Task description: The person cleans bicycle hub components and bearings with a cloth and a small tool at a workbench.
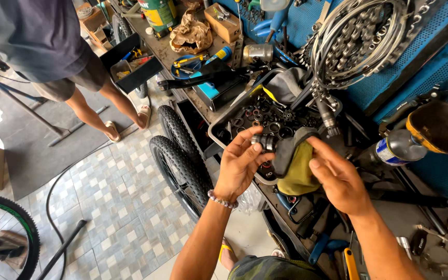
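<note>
Hands are raised together over a cluttered workbench point(431, 228). A small dark metal ring part point(264, 142) is pinched by the left hand point(239, 163), thumb and forefinger closed on it, the other fingers curled loosely behind; a bead bracelet point(222, 200) is worn on that wrist. The part is held just above the near edge of a grey metal tray point(214, 136) and touches the rag. A yellow and grey rag point(295, 165) is gripped by the right hand point(338, 176), fingers bent around the cloth, thumb pressed on top; the cloth hangs down between both hands.

The tray is filled with small rings, bearings and nuts, too small to be told apart. A folded grey cloth point(286, 85) lies at its far end. A bundle of coiled wire and chain point(359, 41) hangs on the blue pegboard point(442, 72) above. A silver spray can point(397, 148) lies on its side to the right of the hands, near a worn leather pouch point(439, 127). Two knobby black tyres point(180, 155) lean against the bench front, below the left hand. Another person point(53, 46), in dark shirt and sandals, stands well apart on the tiled floor point(115, 207) at upper left. A spoked wheel point(1, 238) is seen at lower left.
</note>
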